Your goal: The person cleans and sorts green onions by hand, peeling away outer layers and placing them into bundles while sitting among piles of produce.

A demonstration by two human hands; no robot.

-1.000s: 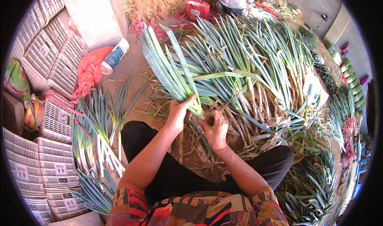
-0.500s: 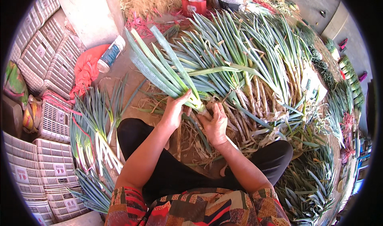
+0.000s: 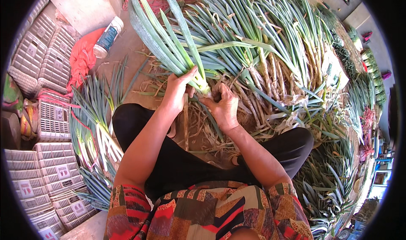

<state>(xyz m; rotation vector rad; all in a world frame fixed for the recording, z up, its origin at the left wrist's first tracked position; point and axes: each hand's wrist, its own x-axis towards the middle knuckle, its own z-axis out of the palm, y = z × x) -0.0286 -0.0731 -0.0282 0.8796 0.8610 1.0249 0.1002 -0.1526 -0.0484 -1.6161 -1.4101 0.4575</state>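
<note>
A large green onion (image 3: 182, 59) with broad blue-green leaves slants up and to the left in front of me. My left hand (image 3: 176, 89) is closed round it where the leaves meet the pale stem. Close beside it, my right hand (image 3: 224, 108) has its fingers curled and its thumb pressed against the stem just below. The lower stem is hidden by the right hand. Just beyond my hands spreads a big heap of untrimmed green onions (image 3: 249, 45), with dry brown outer skins on their stems.
Cleaned green onions (image 3: 103, 134) with white stems lie to my left, beside stacked white plastic crates (image 3: 53, 172). A red cloth (image 3: 82, 56) and a white-and-blue bottle (image 3: 108, 37) are at the far left. Peeled leaf scraps (image 3: 270, 134) and dark green leaves (image 3: 325, 185) lie to my right.
The view has tilted down, so the surroundings sit higher. Both hands stay at the green onion's stem. A pale stem end below my right hand no longer shows.
</note>
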